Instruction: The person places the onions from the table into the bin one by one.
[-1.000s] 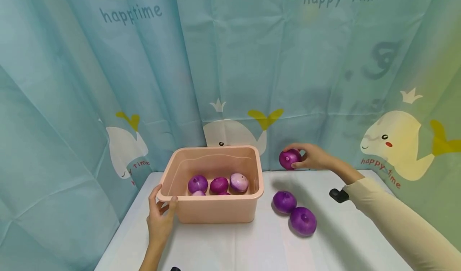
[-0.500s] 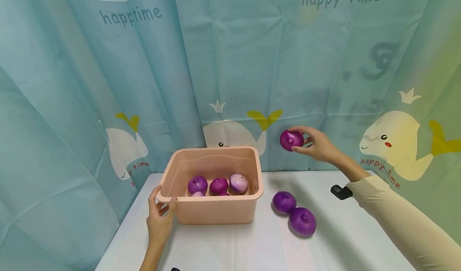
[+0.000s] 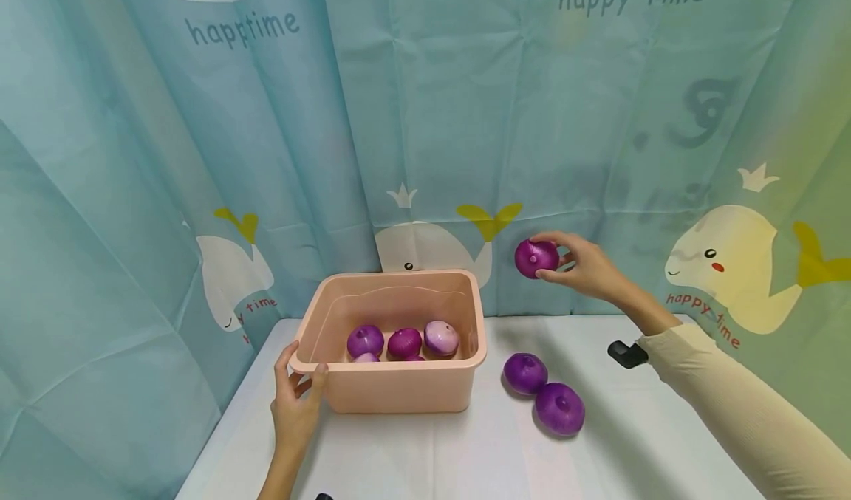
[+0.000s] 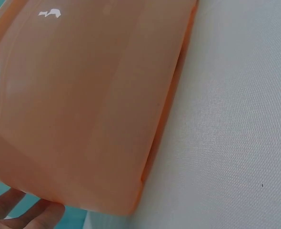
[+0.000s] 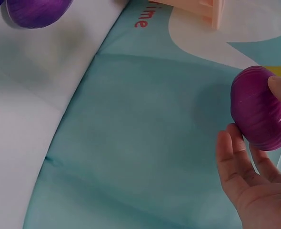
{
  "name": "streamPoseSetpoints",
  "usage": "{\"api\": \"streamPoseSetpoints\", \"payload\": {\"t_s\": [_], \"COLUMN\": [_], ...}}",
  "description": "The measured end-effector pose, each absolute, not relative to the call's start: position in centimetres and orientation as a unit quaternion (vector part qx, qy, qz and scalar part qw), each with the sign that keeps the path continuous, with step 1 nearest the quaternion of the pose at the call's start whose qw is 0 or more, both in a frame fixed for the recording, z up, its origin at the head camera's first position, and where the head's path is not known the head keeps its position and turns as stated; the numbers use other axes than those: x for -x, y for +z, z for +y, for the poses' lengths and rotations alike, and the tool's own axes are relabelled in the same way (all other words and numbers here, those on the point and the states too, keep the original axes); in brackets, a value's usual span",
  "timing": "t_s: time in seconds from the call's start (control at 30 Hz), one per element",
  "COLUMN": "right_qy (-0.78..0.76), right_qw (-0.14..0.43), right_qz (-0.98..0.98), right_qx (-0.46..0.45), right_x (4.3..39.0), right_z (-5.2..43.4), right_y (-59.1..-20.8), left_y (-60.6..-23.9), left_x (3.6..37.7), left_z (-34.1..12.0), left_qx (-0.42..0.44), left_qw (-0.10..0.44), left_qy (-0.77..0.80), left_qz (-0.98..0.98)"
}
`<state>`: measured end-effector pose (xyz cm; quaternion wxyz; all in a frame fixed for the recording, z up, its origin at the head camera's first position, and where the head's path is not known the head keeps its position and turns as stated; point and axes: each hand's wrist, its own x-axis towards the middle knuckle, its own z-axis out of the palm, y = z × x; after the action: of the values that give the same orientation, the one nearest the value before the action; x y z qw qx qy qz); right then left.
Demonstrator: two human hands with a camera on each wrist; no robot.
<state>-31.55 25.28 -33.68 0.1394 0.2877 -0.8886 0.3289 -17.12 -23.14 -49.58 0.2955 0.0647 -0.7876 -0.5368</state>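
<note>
Mid-transfer: right hand [image 3: 585, 267] pinching purple onion [image 3: 535, 257] aloft, off the table's far edge, right of pink bin [image 3: 399, 393]. Left hand [image 3: 295, 404] gripping bin's near-left corner. Next, likely: carry left over rim, release.
</note>
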Motion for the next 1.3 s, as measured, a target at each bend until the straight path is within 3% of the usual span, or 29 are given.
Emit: {"api": "streamPoseSetpoints", "payload": {"t_s": [0.33,0.8,1.3], "right_qy": [0.319,0.296,0.264], "right_qw": [0.106,0.023,-0.011], "right_qz": [-0.881,-0.868,-0.843], "right_qx": [-0.334,-0.398,-0.468], "right_x": [32.5,33.6,34.0], "right_z": [22.9,15.6,7.6], "right_y": [-33.8,-32.4,-32.9], "left_y": [-49.5,-49.7,-49.5], "left_x": [17.0,17.1,17.1], "left_z": [-23.2,-23.0,-23.0], "left_qx": [-0.076,-0.071,-0.068], "left_qw": [0.293,0.291,0.306], "left_qy": [-0.528,-0.531,-0.532], "left_qz": [-0.794,-0.792,-0.787]}}
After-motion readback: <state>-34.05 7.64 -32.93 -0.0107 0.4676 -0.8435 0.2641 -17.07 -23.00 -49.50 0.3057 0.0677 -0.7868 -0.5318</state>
